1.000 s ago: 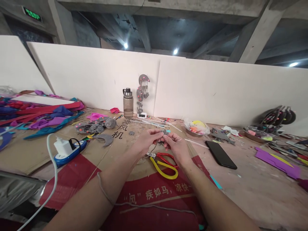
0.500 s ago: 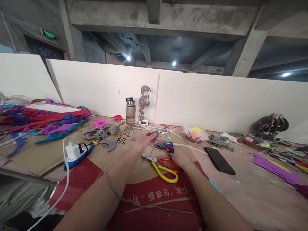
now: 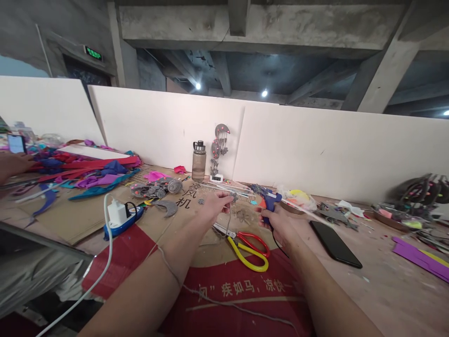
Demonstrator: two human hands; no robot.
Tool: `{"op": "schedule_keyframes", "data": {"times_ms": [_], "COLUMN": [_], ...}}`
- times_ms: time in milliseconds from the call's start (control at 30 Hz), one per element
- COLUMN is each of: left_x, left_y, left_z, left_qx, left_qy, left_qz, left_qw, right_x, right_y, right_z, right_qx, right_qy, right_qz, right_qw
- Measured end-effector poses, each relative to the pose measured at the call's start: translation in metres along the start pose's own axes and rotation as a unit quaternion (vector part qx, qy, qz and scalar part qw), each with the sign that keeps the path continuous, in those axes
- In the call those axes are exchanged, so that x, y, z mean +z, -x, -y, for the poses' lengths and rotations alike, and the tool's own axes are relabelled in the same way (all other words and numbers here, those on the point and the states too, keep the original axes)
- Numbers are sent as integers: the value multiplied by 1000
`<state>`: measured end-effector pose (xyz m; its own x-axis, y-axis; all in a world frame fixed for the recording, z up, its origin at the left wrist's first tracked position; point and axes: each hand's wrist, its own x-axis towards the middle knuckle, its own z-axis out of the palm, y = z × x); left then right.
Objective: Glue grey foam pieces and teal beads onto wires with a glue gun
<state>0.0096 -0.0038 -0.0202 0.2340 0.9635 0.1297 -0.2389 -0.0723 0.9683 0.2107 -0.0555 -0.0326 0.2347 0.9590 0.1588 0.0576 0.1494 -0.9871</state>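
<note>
My left hand (image 3: 214, 207) pinches a small grey glitter piece (image 3: 233, 197) above the cardboard, with a thin thread hanging down from it. My right hand (image 3: 280, 223) grips a blue glue gun (image 3: 268, 202) lifted off the table, its nozzle pointing left toward the grey piece; a white glue stick juts out behind it. Red and yellow scissors (image 3: 247, 245) lie on the cardboard just below both hands. A grey cord (image 3: 224, 303) runs across my left forearm and the red print.
A black phone (image 3: 335, 236) lies to the right. A blue power strip with white charger (image 3: 121, 217) sits at left, beside grey foam shapes (image 3: 156, 189) and coloured strips (image 3: 87, 171). A water bottle (image 3: 199, 160) stands by the white board. Another person's hand (image 3: 12, 164) appears far left.
My right hand left the grey piece, took hold of the blue glue gun on the table and lifted it. My left hand kept the grey piece. The view panned left.
</note>
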Motion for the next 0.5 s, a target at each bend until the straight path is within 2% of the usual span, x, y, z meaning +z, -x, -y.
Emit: {"op": "schedule_keyframes", "data": {"times_ms": [67,167,267,367,500], "left_x": [1,0,-4,-7,-7], "left_y": [-2,-7,-12,-15,-13], "left_z": [8,14,12,9,9], "left_qx": [-21,-36,-27,-29,-35], "left_qy": [-1,14,53,87,117], "left_qz": [13,9,-17,-38,-25], "left_qw": [1000,999,998,995,992], "right_x": [7,15,18,19,18], "right_y": [7,15,19,19,18], "right_z": [7,17,23,22,18], "right_qx": [29,-12,-53,-63,-53], "right_qy": [-39,-49,-54,-67,-105], "right_qz": [8,30,40,41,37], "right_qw": [999,998,996,995,992]}}
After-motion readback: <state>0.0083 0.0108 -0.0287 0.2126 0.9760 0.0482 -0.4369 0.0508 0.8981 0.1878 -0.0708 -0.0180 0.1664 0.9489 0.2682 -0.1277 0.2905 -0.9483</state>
